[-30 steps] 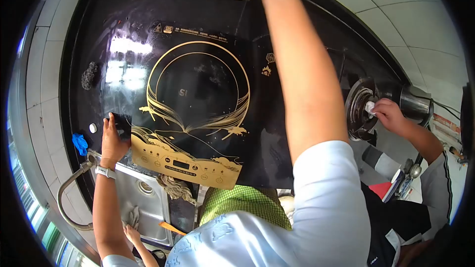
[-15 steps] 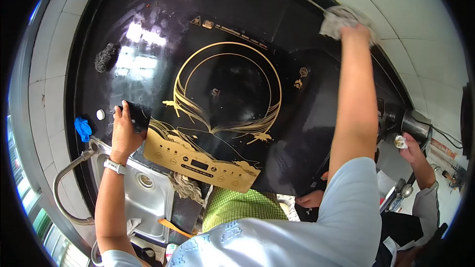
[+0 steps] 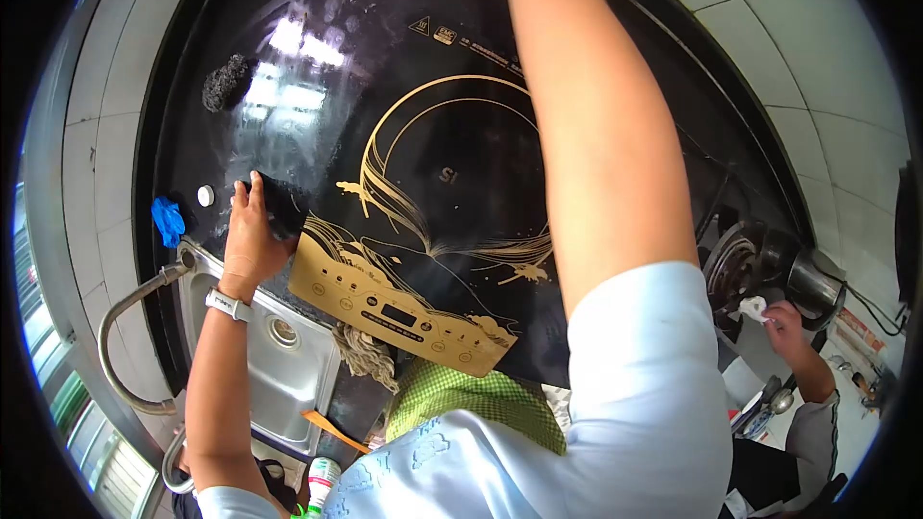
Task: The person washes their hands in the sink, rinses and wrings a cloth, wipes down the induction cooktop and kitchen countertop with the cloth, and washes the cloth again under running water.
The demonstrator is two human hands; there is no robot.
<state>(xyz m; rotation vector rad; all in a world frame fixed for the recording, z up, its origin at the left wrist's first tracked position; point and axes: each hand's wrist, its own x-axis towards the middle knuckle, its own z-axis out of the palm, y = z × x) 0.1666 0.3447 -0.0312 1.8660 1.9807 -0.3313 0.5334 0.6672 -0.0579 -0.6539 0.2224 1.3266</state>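
A black induction cooktop [image 3: 448, 176] with gold rings and a gold control panel [image 3: 385, 312] lies on the dark counter, turned slightly. At its left edge rests my left hand [image 3: 258, 242], fingers up and apart on the black surface, a pale band on the wrist. My right arm crosses the cooktop to the top edge of the view, where the hand is cut off, and the cloth is out of sight. Near the left hand are a white cap [image 3: 206, 196] and a crumpled blue item [image 3: 167, 221]. A dark scouring pad [image 3: 227, 83] lies farther up.
A metal sink [image 3: 288, 375] with a curved faucet [image 3: 113, 341] is at lower left, beside a grey rag [image 3: 365, 358]. On the right, a co-worker's hand [image 3: 785, 327] holds a white wad by a gas burner [image 3: 733, 269]. Tiled wall borders the counter.
My right hand has swept from the right wall edge back up and left, out of view with the cloth. My left hand stays on the cooktop edge. The co-worker's hand has moved nearer the burner.
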